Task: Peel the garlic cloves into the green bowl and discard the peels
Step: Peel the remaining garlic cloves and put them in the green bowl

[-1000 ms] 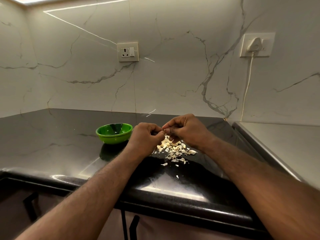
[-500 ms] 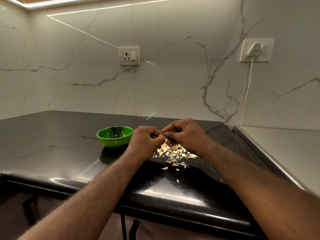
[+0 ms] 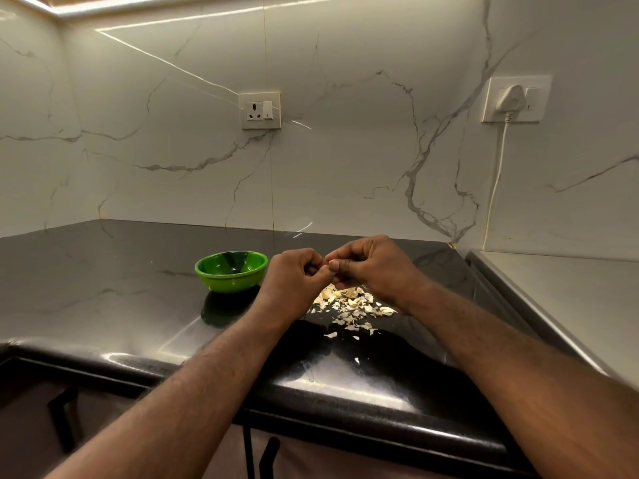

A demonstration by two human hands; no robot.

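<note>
My left hand [image 3: 294, 274] and right hand [image 3: 371, 266] are curled in, fingertips touching above the pile of peels [image 3: 351, 305], pinching something small between them, likely a garlic clove; I cannot see it clearly. Compared with a moment ago little has changed: the hands stay together over the pile and the green bowl [image 3: 231, 271] sits where it was, just left of my left hand, toward the tabletop's [image 3: 103, 288] middle. I judge this clove isn't peeled yet.
</note>
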